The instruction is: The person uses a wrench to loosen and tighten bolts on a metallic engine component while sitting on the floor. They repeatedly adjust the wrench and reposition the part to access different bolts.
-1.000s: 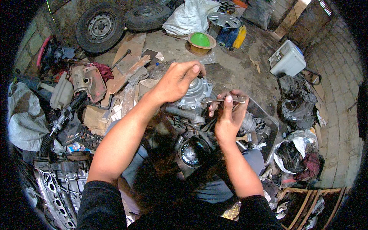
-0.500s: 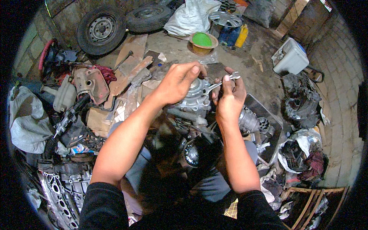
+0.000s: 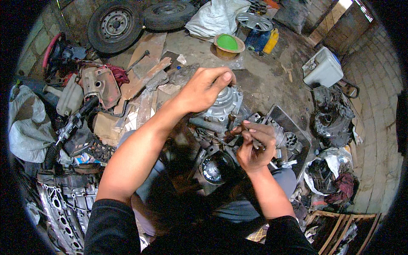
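Observation:
My left hand [image 3: 208,87] is curled over the top of a grey metal gear housing [image 3: 222,106], its fingertips hidden on the far side. The housing stands between my knees, with pipes and a bracket below its near edge. To the right of it and lower, my right hand [image 3: 257,145] is closed, palm partly up and fingers dark with grease. A wrench [image 3: 256,147] lies mostly hidden inside its fingers; only a bit of bright metal shows. Below the housing sits a round black part with a shiny bowl-like face [image 3: 213,168].
A tray [image 3: 304,140] with a cylindrical metal part stands right of my right hand. Wood and cardboard [image 3: 140,83] litter the left, near an engine block [image 3: 63,212]. Farther off are tires [image 3: 116,26], a green-topped basin [image 3: 229,47] and a white box [image 3: 322,67].
My right hand has drawn back from the housing, down toward me, with the wrench turned into its fingers. My left hand stays on the housing, shifted slightly right.

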